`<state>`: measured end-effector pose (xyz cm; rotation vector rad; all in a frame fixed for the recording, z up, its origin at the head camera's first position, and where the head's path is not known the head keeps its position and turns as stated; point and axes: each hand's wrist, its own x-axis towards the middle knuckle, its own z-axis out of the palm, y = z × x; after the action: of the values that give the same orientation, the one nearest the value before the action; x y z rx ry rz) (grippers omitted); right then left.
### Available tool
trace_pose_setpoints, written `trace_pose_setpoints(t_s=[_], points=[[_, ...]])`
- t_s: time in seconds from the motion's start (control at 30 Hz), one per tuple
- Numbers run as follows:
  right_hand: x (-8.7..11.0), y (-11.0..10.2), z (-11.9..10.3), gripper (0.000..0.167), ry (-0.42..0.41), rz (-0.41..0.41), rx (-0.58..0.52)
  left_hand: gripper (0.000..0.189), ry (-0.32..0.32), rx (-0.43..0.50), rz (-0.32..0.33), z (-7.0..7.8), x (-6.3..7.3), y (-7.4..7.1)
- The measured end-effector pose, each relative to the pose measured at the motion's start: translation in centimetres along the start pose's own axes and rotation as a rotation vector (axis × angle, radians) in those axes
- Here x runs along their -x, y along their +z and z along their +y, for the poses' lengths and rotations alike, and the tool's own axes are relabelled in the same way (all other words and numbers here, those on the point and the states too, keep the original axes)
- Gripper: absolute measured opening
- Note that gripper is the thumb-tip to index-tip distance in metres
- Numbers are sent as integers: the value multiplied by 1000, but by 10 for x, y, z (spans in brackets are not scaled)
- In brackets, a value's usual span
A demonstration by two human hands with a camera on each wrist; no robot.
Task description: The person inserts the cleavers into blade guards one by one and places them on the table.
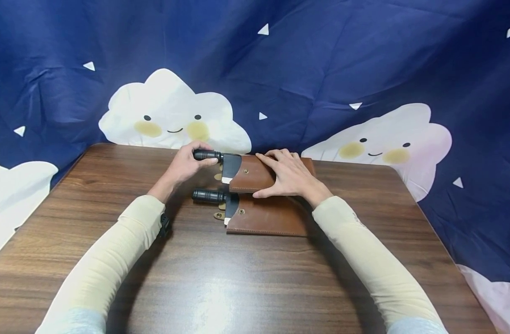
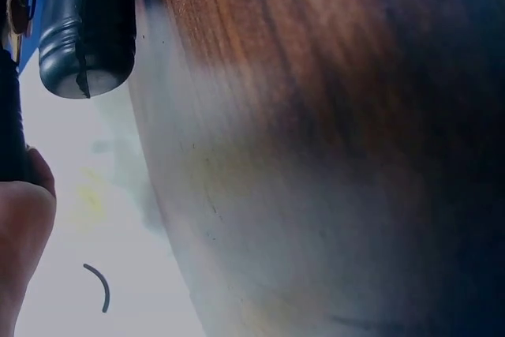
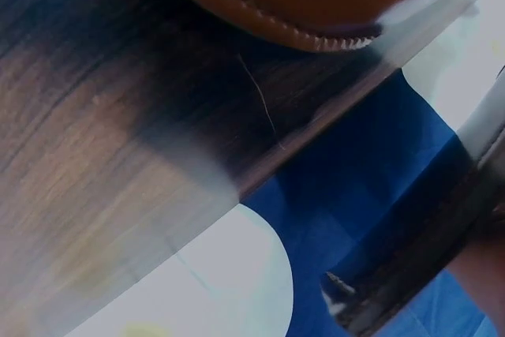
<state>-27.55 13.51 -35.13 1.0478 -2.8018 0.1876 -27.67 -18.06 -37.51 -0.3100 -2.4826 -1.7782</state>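
Note:
Two cleavers lie one behind the other in the head view, each with a black grooved handle and a brown leather sheath. My left hand grips the handle of the far cleaver. Across that cleaver's sheath my right hand is spread, thumb at the near edge and fingers at the far edge, holding it above the table. A strip of dark blade shows between handle and sheath. The near cleaver's sheath rests on the table, its handle pointing left and untouched. The right wrist view shows the held sheath edge-on.
Both cleavers are on a brown wood-grain table, toward its far side. Behind the table hangs a dark blue cloth printed with white smiling clouds. Small brass-coloured fittings stick out beside the near sheath's opening.

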Motion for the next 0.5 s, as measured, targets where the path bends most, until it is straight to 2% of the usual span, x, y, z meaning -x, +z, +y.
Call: trace_pose_setpoints(t_s=[0.23,0.33,0.5], points=[[0,1,-4,120,5,14,4,38,9,6,5,0,0,2],[-1,0,-4,119,6,16,9,39,-10,12,-3,11,4,3],[-3,0,-6,118,-6,24,5,39,-26,9,-2,16,3,8]])
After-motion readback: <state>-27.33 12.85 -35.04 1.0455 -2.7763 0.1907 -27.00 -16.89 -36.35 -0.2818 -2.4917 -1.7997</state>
